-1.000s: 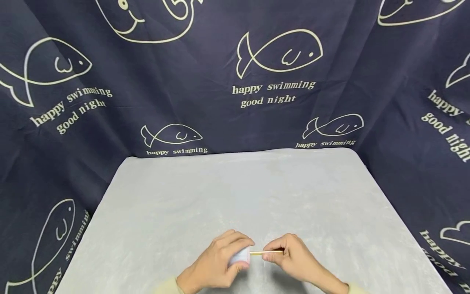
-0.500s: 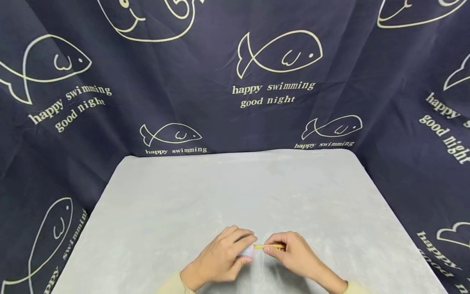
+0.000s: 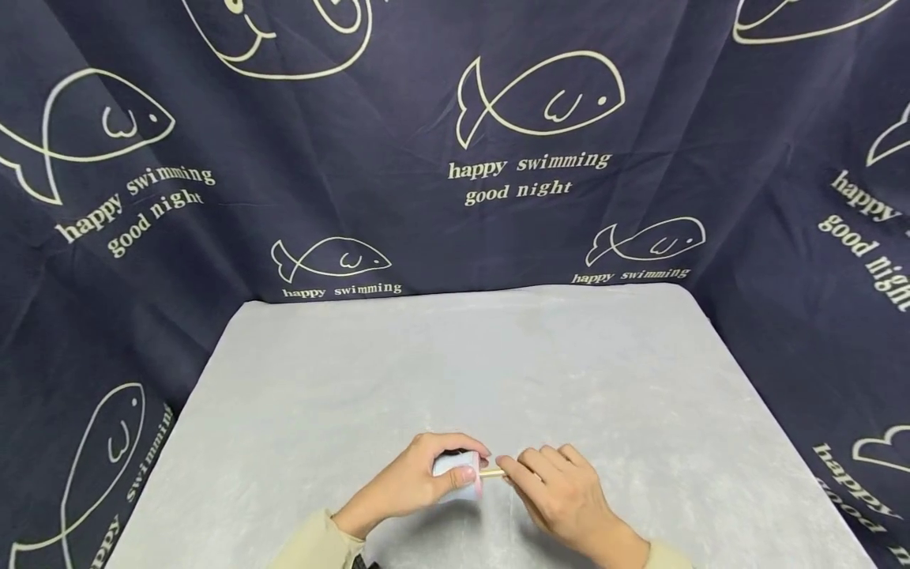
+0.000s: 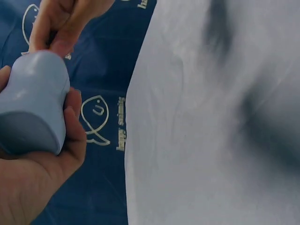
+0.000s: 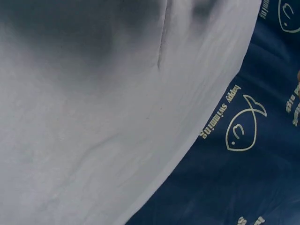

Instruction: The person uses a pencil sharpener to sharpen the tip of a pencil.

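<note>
A light blue pencil sharpener (image 3: 455,460) with a pink end sits in my left hand (image 3: 407,484), its fingers and thumb wrapped round the body. In the left wrist view the smooth, waisted sharpener (image 4: 37,89) shows its flat base towards the camera. From the pink end sticks a thin yellow pencil (image 3: 492,472), its tip hidden inside. My right hand (image 3: 565,498) pinches the pencil close to the sharpener, and its fingers hide the other end. Both hands are above the near part of the table.
A pale grey cloth covers the table (image 3: 455,356). Dark blue curtains (image 3: 426,197) with fish drawings and lettering hang behind it and on both sides. The right wrist view shows mostly the tablecloth (image 5: 117,140) and its edge.
My left hand has turned so that more of the sharpener shows, and has shifted slightly left. My right hand has rolled over, knuckles now up, still pinching the pencil.
</note>
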Demonstrator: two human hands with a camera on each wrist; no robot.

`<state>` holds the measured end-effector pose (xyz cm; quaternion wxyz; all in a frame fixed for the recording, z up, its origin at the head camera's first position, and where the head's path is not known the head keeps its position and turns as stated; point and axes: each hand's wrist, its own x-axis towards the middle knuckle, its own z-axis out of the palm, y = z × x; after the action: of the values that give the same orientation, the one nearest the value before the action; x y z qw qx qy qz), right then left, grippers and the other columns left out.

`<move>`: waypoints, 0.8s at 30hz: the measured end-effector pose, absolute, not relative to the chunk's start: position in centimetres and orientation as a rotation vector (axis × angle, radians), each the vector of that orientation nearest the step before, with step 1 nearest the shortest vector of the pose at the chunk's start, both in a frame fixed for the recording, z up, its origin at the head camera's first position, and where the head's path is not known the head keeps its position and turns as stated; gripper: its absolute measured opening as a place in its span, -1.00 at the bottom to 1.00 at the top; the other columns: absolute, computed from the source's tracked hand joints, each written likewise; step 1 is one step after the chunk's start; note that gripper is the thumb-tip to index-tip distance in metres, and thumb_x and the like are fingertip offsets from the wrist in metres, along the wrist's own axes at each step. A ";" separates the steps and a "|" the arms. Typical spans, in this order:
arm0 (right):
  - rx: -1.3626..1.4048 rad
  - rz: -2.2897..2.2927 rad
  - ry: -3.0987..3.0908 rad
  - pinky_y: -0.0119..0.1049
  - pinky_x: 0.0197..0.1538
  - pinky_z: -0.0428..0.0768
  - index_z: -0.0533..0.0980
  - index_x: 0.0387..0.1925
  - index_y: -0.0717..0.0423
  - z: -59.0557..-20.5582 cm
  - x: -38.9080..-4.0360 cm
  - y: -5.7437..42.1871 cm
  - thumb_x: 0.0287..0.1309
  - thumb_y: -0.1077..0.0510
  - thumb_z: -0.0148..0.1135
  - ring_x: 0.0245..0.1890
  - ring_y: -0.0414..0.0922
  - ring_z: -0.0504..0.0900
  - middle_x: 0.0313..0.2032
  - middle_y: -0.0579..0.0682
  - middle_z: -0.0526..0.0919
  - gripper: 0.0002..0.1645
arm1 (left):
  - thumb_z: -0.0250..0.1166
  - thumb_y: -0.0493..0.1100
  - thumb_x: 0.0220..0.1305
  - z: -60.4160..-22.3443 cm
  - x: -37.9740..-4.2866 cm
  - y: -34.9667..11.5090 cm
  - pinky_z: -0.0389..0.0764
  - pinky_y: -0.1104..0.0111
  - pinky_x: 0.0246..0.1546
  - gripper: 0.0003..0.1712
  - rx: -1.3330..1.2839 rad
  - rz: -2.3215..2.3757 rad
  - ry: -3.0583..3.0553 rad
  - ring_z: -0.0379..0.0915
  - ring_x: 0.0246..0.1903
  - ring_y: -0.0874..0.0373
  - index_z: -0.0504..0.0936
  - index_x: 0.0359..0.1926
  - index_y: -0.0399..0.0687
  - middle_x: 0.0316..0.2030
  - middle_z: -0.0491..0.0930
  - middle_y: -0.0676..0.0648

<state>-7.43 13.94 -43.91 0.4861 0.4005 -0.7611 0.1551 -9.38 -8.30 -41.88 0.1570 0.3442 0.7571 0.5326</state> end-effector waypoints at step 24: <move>0.646 1.501 -2.969 -0.51 -0.66 0.22 0.65 -0.35 -0.08 -43.0 -6.2 14.8 0.14 0.00 0.28 -0.70 -0.42 0.21 -0.64 -0.32 0.46 -0.88 | 0.01 0.06 0.43 -44.3 -8.2 -7.7 0.50 0.47 -0.08 -0.59 1.797 0.868 2.855 0.50 -0.15 0.22 0.57 0.01 -0.12 -0.07 0.58 -0.01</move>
<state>-6.18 14.78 -42.98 -0.1235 0.1891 -0.8694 0.4395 -8.24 -7.68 -44.26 -0.1699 0.5084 0.8077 0.2455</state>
